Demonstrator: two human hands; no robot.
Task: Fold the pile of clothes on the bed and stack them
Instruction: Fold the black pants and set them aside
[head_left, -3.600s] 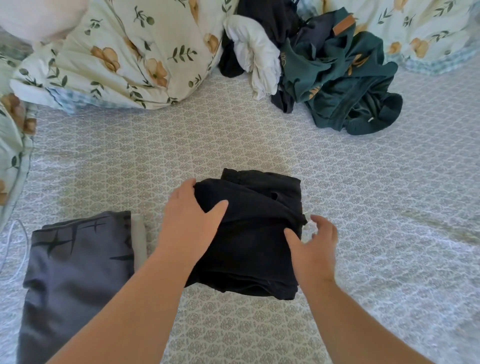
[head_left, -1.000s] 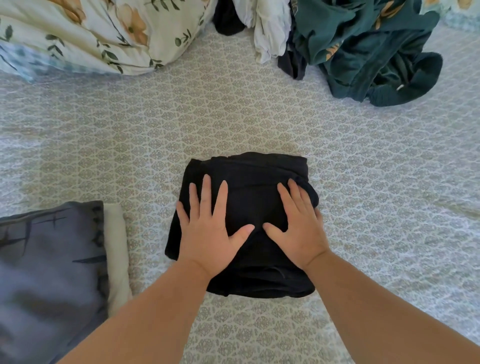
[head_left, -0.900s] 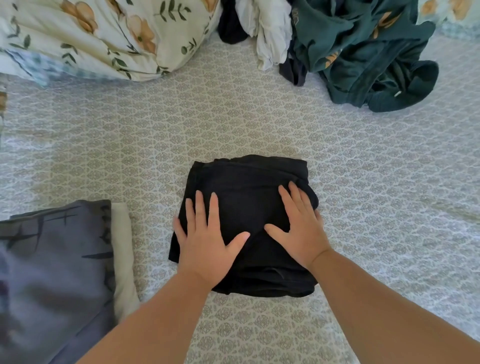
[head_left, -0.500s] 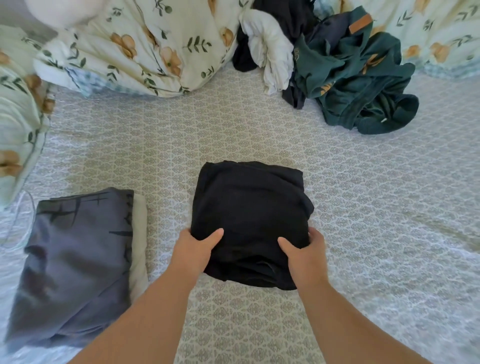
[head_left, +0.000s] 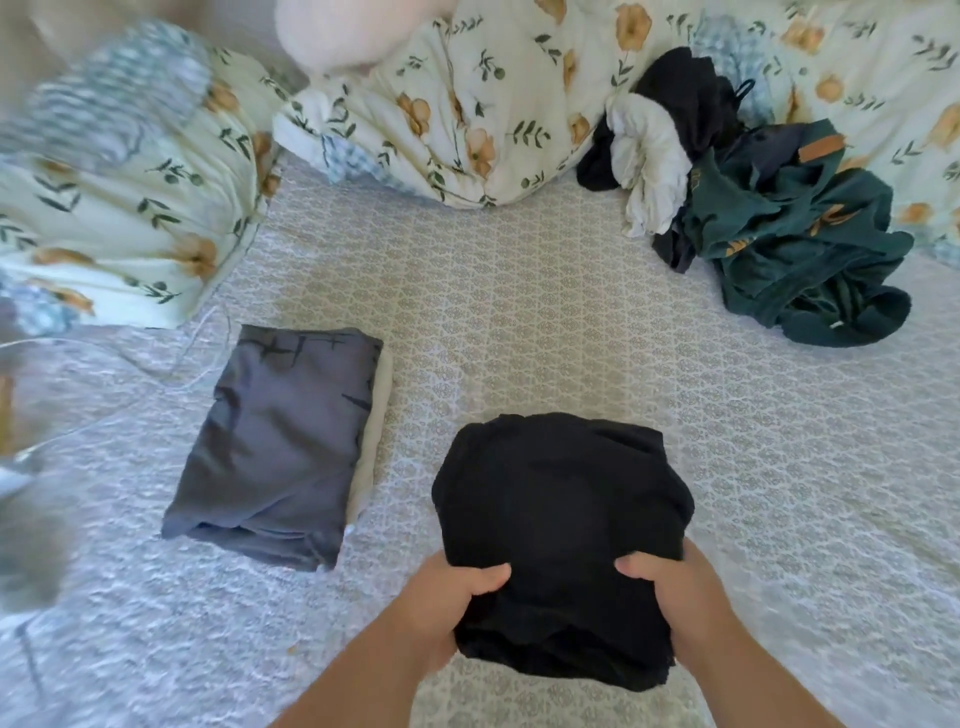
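Patterned bed sheet (head_left: 571, 291), both hands clamped on the black folded garment (head_left: 561, 519): left hand (head_left: 447, 608), right hand (head_left: 670, 592), at its near edge. Keep it level w/ even grip, set squarely onto grey folded stack (head_left: 280, 447) just left.

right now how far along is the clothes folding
Done: a folded grey garment lies on the bed, with a pale folded piece under it. In hand: the left hand and right hand grip a folded black garment. Left: stacking it, then the unfolded pile of dark green, white and black clothes.
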